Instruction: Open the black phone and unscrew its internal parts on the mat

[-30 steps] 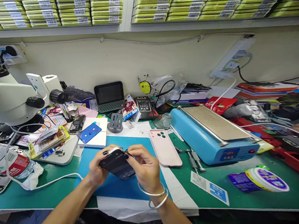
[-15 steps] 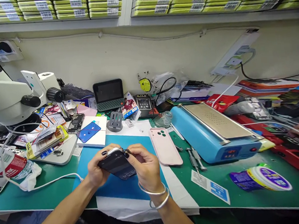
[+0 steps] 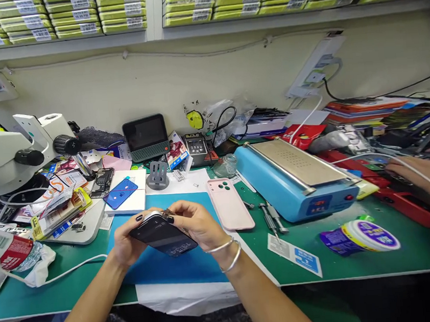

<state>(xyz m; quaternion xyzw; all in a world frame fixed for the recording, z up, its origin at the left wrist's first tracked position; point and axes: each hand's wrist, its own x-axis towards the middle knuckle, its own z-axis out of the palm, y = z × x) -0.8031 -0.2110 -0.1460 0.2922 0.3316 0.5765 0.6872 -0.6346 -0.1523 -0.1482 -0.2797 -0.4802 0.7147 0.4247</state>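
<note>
A dark-screened smartphone (image 3: 165, 237) with a lit clock is held tilted above the blue mat (image 3: 204, 274). My left hand (image 3: 127, 240) is closed round its left side, thumb on the upper edge. My right hand (image 3: 197, 223) grips the right side near the top corner, fingers bent over the edge; a small dark piece seems to be at those fingertips, too small to name. Silver bangles circle my right wrist. To the right lies a pink phone case (image 3: 233, 211). A blue phone back (image 3: 121, 193) rests on a white box (image 3: 140, 200) at the left.
A blue heating plate machine (image 3: 276, 191) stands right of the case, with screwdrivers (image 3: 270, 218), a card (image 3: 303, 260) and a purple-white tub (image 3: 363, 236) nearby. Another person's hand (image 3: 418, 171) is at the far right. A microscope (image 3: 12, 155) and a white cable (image 3: 75, 264) occupy the left.
The view has shifted, so the bench sits further left. The phone is tipped a little differently and shows more of its clock. The other person's hand reaches further in from the right.
</note>
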